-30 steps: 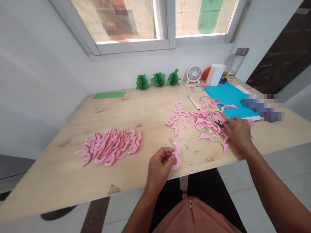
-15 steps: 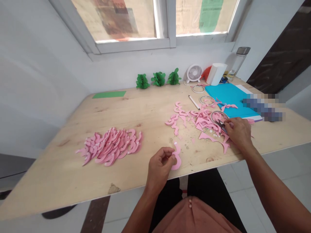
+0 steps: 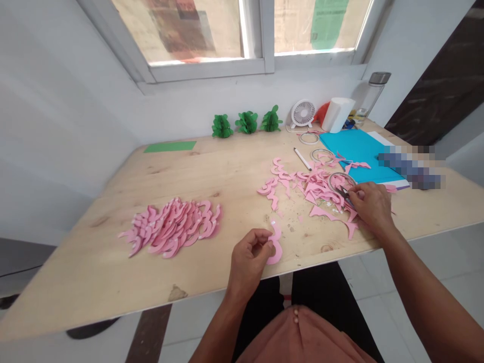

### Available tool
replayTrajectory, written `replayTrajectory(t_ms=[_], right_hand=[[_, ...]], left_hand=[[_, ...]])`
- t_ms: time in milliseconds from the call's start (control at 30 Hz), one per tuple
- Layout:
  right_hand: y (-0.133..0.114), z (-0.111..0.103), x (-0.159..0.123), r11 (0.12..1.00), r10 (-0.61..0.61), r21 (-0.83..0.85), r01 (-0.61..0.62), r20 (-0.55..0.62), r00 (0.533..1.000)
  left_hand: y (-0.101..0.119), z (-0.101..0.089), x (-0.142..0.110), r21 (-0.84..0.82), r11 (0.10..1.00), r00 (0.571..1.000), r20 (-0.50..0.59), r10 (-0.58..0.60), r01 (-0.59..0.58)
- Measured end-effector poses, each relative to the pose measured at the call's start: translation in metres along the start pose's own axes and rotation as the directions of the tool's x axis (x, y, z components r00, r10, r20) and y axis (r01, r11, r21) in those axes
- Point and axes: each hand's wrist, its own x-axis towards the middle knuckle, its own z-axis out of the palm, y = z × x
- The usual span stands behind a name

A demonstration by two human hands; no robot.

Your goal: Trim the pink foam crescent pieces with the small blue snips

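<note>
Cut-out (image 3: 279, 248), pink and shaped like a 3, sits by the near edge of the table (image 3: 227, 171), its left side pinched between thumb and forefinger of the left hand (image 3: 249, 254). The grip takes only the middle of that side, probably so that the far tip, with its white patch (image 3: 273, 222), is left uncovered. Whether the paper lies flat or is slightly lifted cannot be told.

Beyond the cut-out and to its right, the right hand (image 3: 372, 206) has its fingers drawn together at a dark tool (image 3: 343, 194), perhaps scissors; whether they grip it or only touch it cannot be told, as the hand hides its lower end. The tool's tip is at the nearest of 3 tape rolls (image 3: 334, 176), among pink scraps (image 3: 315, 191). Their place there seems to suit the right hand's reach.

Left of the cut-out, well apart, similar pieces overlap in a pile (image 3: 177, 227), many with white patches, likely gathered to separate them from the scraps. A few curls (image 3: 269, 187) lie beyond the cut-out, probably for easy reach. Much farther beyond the cut-out, 3 green shapes (image 3: 246, 122) stand by the wall, seemingly out of the hands' way.
</note>
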Motion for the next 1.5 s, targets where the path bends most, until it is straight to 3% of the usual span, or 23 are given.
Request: replayTrajectory(t_ms=[300, 433, 500, 567, 667, 800, 1033, 1200, 1500], right_hand=[[-0.009, -0.009, -0.002, 0.999, 0.035, 0.025, -0.033, -0.057, 0.998], [-0.024, -0.031, -0.012, 0.956, 0.11, 0.285, -0.074, -0.114, 0.987], [-0.039, -0.045, -0.025, 0.926, 0.121, 0.369, -0.084, -0.077, 0.99], [-0.059, -0.056, -0.043, 0.773, 0.147, 0.604, -0.192, 0.124, 0.981], [-0.093, -0.067, -0.071, 0.48, -0.023, 0.834, -0.271, 0.321, 0.947], [-0.131, -0.067, -0.095, 0.338, -0.15, 0.862, -0.379, 0.447, 0.882], [-0.155, -0.059, -0.101, 0.265, -0.233, 0.855, -0.445, 0.505, 0.831], [-0.157, -0.057, -0.102, 0.297, -0.219, 0.811, -0.504, 0.572, 0.791], [-0.16, -0.055, -0.101, 0.312, -0.22, 0.829, -0.463, 0.538, 0.814]], left_hand=[[-0.002, 0.0, -0.001, -0.006, 1.0, 1.0, 0.016, 0.021, -0.021], [-0.002, 0.001, 0.0, -0.01, 1.0, 1.0, 0.005, 0.026, -0.026], [-0.001, 0.002, 0.0, -0.017, 1.0, 1.0, -0.002, 0.021, -0.021], [-0.001, 0.002, 0.0, -0.028, 0.999, 1.0, -0.02, 0.016, -0.016], [-0.001, 0.004, -0.001, -0.046, 0.999, 0.999, -0.054, 0.007, -0.01], [-0.001, 0.005, -0.003, -0.1, 0.995, 0.998, -0.055, 0.001, -0.006], [0.0, 0.006, -0.004, -0.134, 0.99, 0.998, -0.05, 0.032, -0.039], [0.002, 0.006, -0.005, -0.136, 0.989, 0.998, -0.042, 0.045, -0.05], [0.006, 0.009, -0.009, -0.187, 0.982, 0.999, -0.035, 0.035, -0.041]])
